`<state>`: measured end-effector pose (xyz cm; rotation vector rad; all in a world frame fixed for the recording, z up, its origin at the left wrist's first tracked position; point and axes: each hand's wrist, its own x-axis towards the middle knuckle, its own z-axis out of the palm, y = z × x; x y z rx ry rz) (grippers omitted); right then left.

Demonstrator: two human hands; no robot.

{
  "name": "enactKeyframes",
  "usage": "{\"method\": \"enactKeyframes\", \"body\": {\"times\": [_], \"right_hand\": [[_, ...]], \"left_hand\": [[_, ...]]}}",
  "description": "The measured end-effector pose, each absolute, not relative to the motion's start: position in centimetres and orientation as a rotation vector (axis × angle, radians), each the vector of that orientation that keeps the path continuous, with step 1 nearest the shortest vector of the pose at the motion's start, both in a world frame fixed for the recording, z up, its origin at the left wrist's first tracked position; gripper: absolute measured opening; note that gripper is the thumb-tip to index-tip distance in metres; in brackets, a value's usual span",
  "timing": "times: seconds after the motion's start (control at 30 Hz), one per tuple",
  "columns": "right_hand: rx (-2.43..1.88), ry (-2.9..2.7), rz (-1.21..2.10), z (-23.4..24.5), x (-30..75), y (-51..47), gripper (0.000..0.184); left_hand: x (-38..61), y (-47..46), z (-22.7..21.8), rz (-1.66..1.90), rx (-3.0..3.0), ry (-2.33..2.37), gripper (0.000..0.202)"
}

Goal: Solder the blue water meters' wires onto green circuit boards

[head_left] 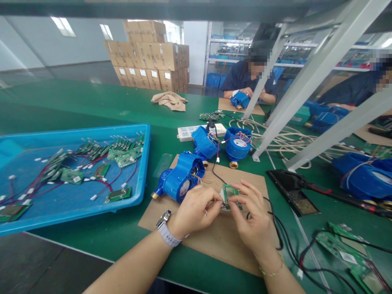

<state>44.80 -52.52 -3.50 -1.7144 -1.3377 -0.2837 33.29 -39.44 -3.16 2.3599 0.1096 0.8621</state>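
Note:
A small green circuit board [230, 192] with a display is held over the cardboard sheet [214, 241]. My right hand [252, 216] grips its right side between thumb and fingers. At the board's left edge, my left hand [196, 206] is closed in a pinch; whatever its fingertips hold is too small to make out. Just beyond the left hand lies a blue water meter [173, 181] with a brass end, its thin wires running towards that hand. Two more blue meters, one nearer the left [204, 143] and one on the right [237, 147], stand behind the cardboard.
A blue tray [145, 163] of wired circuit boards is on the left. A white power strip [183, 134], a cloth [169, 100] and cables [284, 136] lie farther back. Slanted metal posts [321, 77], a black brush-like tool [294, 183] and loose boards [346, 249] occupy the right. Co-workers sit opposite.

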Motion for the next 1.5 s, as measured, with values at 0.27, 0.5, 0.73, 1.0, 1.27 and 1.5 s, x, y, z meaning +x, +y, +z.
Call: {"method": "enactKeyframes", "body": {"times": [0.27, 0.5, 0.73, 1.0, 1.27, 1.5], "right_hand": [[-1.705, -1.307, -0.157, -3.7, 44.7, -52.6, 0.005], [-1.679, -1.284, 0.040, -3.8, 45.3, -52.7, 0.009], [-1.635, -1.368, 0.210, -3.6, 46.4, -53.2, 0.009], [-1.627, -1.117, 0.155, -3.8, 49.2, -54.4, 0.013], [-1.859, -1.169, 0.516, -4.7, 48.1, -54.1, 0.106], [-1.740, -1.209, 0.375, -7.0, 47.7, -52.2, 0.084]], "left_hand": [[33.3, -39.3, -3.4, 0.850, 2.348, 0.016, 0.014], [33.4, -38.9, -3.3, 0.832, 2.253, 0.003, 0.008], [33.5, -38.7, -3.2, 0.759, 2.234, -0.053, 0.012], [33.7, -38.6, -3.8, 0.862, 2.241, 0.070, 0.012], [33.7, -38.7, -3.9, 0.892, 2.240, 0.135, 0.011], [33.7, -38.4, -4.2, 0.924, 2.205, 0.148, 0.010]]}}
